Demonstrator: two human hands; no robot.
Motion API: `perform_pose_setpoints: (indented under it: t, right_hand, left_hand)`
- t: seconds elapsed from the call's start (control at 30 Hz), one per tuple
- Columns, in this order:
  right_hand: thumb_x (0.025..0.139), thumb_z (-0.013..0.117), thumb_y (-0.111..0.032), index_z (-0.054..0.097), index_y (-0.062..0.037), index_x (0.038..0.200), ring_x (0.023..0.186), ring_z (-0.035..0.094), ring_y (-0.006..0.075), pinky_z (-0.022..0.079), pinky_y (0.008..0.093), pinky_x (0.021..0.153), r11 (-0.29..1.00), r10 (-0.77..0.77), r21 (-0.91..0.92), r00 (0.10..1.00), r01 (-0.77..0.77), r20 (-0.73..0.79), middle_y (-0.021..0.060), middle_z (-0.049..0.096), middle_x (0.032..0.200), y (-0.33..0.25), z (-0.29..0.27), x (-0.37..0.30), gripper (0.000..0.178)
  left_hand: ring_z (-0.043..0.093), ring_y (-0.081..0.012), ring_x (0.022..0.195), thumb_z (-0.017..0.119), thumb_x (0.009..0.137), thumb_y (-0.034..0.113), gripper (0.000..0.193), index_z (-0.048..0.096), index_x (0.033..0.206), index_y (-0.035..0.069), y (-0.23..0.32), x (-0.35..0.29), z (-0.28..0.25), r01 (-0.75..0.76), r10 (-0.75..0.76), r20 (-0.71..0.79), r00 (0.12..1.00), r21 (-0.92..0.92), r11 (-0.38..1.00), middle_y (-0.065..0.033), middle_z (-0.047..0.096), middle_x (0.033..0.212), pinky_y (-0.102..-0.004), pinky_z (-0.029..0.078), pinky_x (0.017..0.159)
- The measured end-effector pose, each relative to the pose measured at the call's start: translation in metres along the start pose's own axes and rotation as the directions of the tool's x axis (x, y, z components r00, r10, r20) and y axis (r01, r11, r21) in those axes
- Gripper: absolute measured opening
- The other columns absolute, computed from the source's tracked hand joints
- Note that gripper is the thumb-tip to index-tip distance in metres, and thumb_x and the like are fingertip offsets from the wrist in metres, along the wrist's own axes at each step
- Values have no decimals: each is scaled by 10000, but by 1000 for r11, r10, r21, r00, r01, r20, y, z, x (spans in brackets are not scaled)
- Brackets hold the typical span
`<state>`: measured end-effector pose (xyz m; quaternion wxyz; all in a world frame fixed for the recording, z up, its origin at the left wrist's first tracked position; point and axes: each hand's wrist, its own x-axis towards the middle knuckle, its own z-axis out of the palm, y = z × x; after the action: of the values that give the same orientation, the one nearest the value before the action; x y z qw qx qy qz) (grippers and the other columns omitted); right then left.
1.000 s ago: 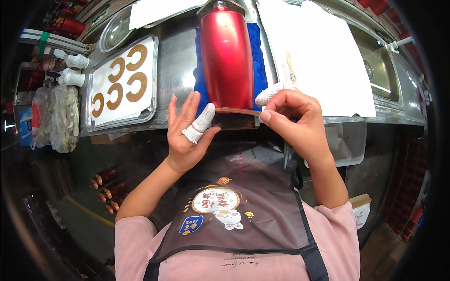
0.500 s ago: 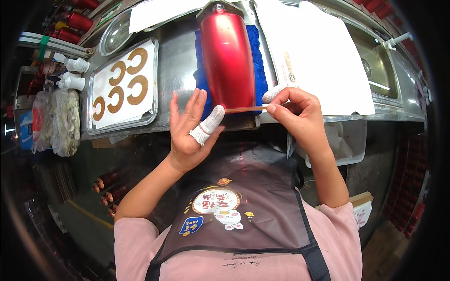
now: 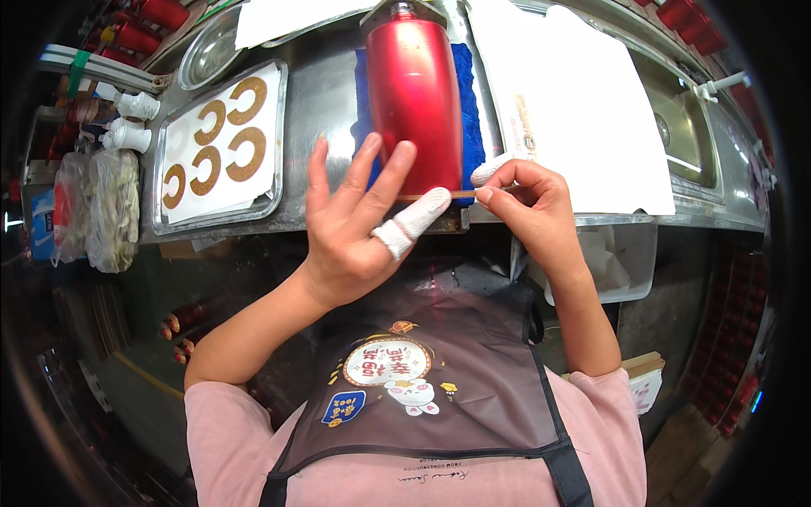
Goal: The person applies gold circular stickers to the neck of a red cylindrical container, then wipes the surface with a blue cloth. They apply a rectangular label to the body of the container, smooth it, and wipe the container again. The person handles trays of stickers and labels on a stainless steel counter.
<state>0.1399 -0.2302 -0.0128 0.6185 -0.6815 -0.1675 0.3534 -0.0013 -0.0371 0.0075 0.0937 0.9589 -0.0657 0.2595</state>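
Note:
A glossy red bottle-shaped vessel lies on a blue cloth, its neck pointing away from me. A thin gold-brown strip runs across its near end. My right hand pinches the strip's right end between thumb and index finger; a white finger cover sits on one of its fingers. My left hand is open with its fingers spread over the vessel's near left side. Its white-covered index finger rests at the strip, hiding part of it.
To the left, a metal tray holds several gold C-shaped pieces on white paper. A metal bowl stands behind it. White paper covers the bench on the right, beside a sink. White bottles and plastic bags are far left.
My left hand has slid rightward along the strip, its covered fingertip now near the middle of the vessel's near end. The right hand keeps its pinch and has barely moved.

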Motion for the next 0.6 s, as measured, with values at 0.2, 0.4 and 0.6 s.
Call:
perform_pose_setpoints:
  t: [0.2,0.4,0.6]
  right_hand:
    - [858,743,-109,689,-1,831,606,508,10,378,195,548,996,-40,-83,999,43,30,12,619,825,8,6,2,123]
    - [853,753,-88,679,-12,834,630,499,-3,370,178,570,999,4,-39,997,-1,79,-20,620,827,-4,4,-2,108]
    - [843,754,-71,672,-19,820,665,507,-3,378,170,598,997,-30,-66,997,35,68,-39,621,801,-25,-3,-11,100]
  left_hand:
    - [572,-421,1272,768,770,185,365,772,1135,185,0,17,18,62,-62,-16,998,-9,998,-108,647,1366,-718,276,1071]
    - [528,-405,1346,879,707,150,656,667,1324,81,-8,-15,25,289,-321,-29,947,-359,887,-179,568,1451,-604,259,1156]
    - [534,-405,1341,867,748,148,568,693,1282,65,-4,-46,13,255,-262,11,965,-282,925,-193,566,1448,-628,260,1145]
